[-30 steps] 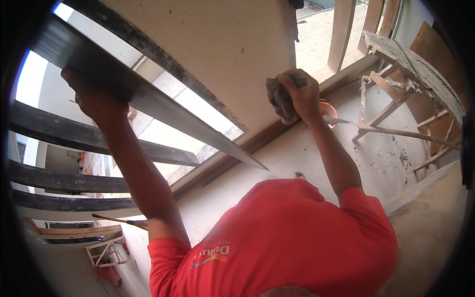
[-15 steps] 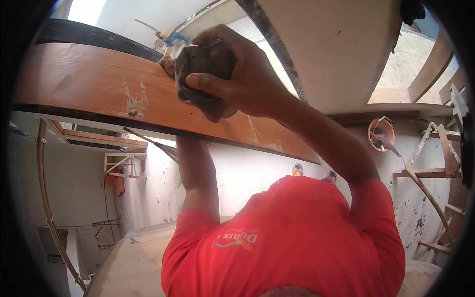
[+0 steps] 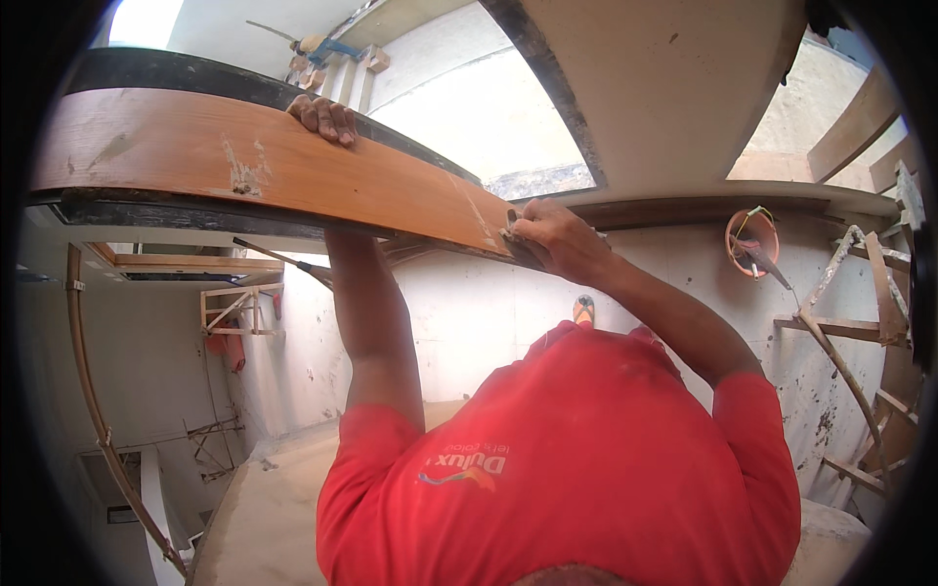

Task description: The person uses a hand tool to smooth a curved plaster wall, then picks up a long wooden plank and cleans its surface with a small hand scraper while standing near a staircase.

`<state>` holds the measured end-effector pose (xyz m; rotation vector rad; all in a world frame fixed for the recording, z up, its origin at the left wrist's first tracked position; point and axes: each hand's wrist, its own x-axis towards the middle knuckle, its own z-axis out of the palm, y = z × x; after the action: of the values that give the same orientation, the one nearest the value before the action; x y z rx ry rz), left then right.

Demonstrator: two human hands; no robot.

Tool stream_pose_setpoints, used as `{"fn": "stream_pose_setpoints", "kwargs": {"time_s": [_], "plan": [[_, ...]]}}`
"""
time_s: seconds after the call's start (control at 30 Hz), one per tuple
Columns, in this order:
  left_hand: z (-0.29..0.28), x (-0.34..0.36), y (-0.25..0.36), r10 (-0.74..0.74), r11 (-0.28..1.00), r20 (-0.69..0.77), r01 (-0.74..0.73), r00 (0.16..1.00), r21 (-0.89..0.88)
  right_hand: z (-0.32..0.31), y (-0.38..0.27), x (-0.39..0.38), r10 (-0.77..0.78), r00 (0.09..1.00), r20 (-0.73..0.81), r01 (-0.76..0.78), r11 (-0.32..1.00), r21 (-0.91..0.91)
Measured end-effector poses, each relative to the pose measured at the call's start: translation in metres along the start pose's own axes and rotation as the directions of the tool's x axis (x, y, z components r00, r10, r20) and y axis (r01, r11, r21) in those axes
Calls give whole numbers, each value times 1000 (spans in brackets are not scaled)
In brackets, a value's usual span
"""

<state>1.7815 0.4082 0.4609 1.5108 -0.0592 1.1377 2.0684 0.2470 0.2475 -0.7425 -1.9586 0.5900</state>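
Observation:
A long orange-brown wooden board (image 3: 391,188) slants across the upper left, with pale scraped patches on its face. My left arm passes beneath it. The fingers of my left hand (image 3: 324,119) come over its far edge and grip it. At the board's right end, my right hand (image 3: 562,237) presses a dark, crumpled rag-like piece (image 3: 523,248) onto the surface. My hand hides most of that piece, so its exact kind is unclear.
An orange bucket (image 3: 750,242) with a tool in it hangs or stands at the right, beside wooden scaffolding (image 3: 840,332). A window opening (image 3: 469,107) lies beyond the board. A small wooden frame (image 3: 239,311) is at the left; a sandalled foot (image 3: 583,310) shows below.
My right hand has come down from above the middle of the board to its right end, carrying the dark piece. My left hand, partly hidden before, now shows on the far edge.

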Motion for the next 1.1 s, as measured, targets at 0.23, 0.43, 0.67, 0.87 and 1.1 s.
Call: {"fn": "stream_pose_setpoints", "kwargs": {"time_s": [0.23,0.43,0.67,0.87,1.1], "plan": [[-7,15,-2,-68,998,-41,67,997,-15,-70,-115,128,-364,822,-437,497,833,243],[-2,16,-9,-37,999,-52,38,998,12,-33,-85,88,-283,893,-350,384,884,265],[11,18,-11,-29,998,-61,31,998,49,17,17,-59,-21,997,-76,32,988,148],[16,21,-17,-30,997,-61,34,998,66,-3,41,-82,342,934,-106,-336,939,68],[32,23,-21,-10,996,-102,19,995,85,-2,-32,-23,216,898,-384,-80,937,341]]}}
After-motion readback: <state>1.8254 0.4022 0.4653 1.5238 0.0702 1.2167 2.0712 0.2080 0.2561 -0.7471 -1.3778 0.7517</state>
